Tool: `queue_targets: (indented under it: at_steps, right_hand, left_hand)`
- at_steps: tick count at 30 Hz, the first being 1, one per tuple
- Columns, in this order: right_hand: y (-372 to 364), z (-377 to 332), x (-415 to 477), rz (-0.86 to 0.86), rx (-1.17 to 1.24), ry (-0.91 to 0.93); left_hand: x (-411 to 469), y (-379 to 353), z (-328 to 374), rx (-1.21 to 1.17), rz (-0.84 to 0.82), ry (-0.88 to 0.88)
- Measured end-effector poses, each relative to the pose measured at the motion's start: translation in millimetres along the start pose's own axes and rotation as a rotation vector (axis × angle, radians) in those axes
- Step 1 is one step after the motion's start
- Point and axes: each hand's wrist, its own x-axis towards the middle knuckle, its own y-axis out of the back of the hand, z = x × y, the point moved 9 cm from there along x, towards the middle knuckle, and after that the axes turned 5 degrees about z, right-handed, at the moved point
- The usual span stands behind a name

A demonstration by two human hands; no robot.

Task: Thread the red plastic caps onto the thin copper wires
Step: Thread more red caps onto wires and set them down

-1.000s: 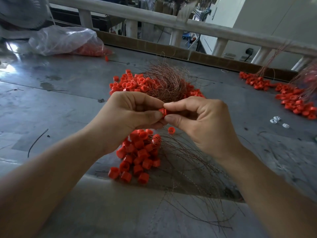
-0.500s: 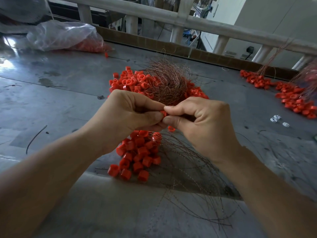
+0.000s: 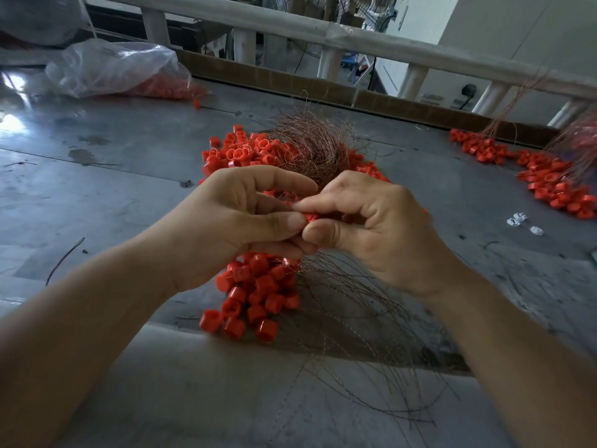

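- Pinching one red plastic cap (image 3: 310,217) between them, the left hand (image 3: 232,221) and the right hand (image 3: 371,231) meet fingertip to fingertip above a grey metal table (image 3: 113,195).
- The left hand's thumb and curled fingers close on the cap from the left.
- The right hand's thumb and forefinger grip the same cap from the right, with the other fingers folded toward the palm. Any wire at the cap is too fine to make out.
- Just below the hands, a cluster of red caps (image 3: 255,292) lies on the table. Thin copper wires (image 3: 355,318) fan out from it toward the near edge.
- Behind the hands sits a pile of loose red caps (image 3: 239,153), with a tangled nest of copper wire (image 3: 310,147) on top.
- At the far right lies another heap of red caps (image 3: 549,179), with wires rising from it.
- A few small white pieces (image 3: 517,218) lie near that heap.
- At the far left, a clear plastic bag (image 3: 113,66) holds more red caps.
- A pale railing (image 3: 355,37) runs along the table's far side.
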Motion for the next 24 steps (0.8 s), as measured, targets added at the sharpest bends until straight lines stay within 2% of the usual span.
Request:
queue_targets:
  at_steps: [5, 9, 14, 18, 24]
  right_hand:
    - [-3, -4, -1, -0.01, -0.118, 0.046]
    - [-8, -3, -2, -0.022, -0.189, 0.047]
    - [-12, -8, -2, -0.005, -0.24, 0.066]
    - [-10, -12, -3, 0.012, -0.218, 0.089]
    - [-6, -9, -2, 0.0, -0.06, 0.037]
  left_hand:
    - [-3, -7, 2, -0.035, -0.048, -0.028]
    - [-3, -7, 4, 0.061, -0.008, -0.08]
    - [-5, -10, 6, 0.022, -0.019, -0.105]
    - [-7, -12, 7, -0.009, -0.057, -0.111]
    - [-5, -8, 6, -0.02, -0.059, -0.062]
